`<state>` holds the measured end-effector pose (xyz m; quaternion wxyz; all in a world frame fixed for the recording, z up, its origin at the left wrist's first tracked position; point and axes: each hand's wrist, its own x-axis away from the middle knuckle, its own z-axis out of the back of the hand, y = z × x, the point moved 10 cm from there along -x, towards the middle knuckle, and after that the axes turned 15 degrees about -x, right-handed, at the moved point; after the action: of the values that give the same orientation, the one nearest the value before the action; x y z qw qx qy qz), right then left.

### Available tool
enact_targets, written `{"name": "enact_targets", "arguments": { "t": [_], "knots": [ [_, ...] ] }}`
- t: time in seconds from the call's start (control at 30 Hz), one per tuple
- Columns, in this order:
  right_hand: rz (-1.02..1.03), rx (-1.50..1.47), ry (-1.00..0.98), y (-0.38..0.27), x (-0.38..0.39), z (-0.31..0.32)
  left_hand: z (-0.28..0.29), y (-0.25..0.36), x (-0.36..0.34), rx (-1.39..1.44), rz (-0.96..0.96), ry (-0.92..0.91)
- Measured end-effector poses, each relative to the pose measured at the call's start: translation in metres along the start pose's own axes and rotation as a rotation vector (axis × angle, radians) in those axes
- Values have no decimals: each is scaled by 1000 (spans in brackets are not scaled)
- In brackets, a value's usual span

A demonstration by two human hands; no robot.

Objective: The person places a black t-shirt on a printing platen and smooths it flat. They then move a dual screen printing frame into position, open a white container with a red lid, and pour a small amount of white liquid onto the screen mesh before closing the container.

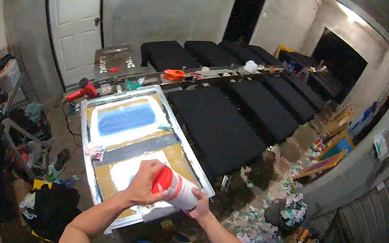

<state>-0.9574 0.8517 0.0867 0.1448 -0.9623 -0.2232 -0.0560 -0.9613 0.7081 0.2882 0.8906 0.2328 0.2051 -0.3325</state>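
Note:
A white cylindrical tub point(184, 192) with a red lid point(162, 180) is tilted on its side between my hands. My left hand point(142, 185) grips the lid end, fingers over the red rim. At the other end, my right hand point(201, 206) is wrapped around the base. Both are held above a screen-printing frame point(184, 143) with a pale border, lying tilted over the table end. Its mesh carries a blue patch point(127, 119), white areas and a grey strip point(138, 149) across the middle. A crumpled pinkish rag point(95, 152) rests on its left edge.
Rows of black-covered boards point(214, 125) stretch to the far right. A red heat gun point(82, 91) and an orange tape roll point(174, 75) lie beyond the frame. Crumpled scraps point(246, 212) litter the floor at right, near leaning frames point(322, 164). Clutter and dark cloth point(54, 208) lie at left.

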Motion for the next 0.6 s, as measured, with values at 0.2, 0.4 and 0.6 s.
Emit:
{"name": "enact_targets", "arguments": {
  "t": [0.2,0.4,0.6],
  "knots": [
    [753,634,45,-93,67,2,-85,-23,17,430,781,-159],
    [741,509,60,-127,127,29,-120,38,8,577,390,-479],
    [404,271,148,-125,149,67,-99,111,2,443,-192,-452]
  ]
}}
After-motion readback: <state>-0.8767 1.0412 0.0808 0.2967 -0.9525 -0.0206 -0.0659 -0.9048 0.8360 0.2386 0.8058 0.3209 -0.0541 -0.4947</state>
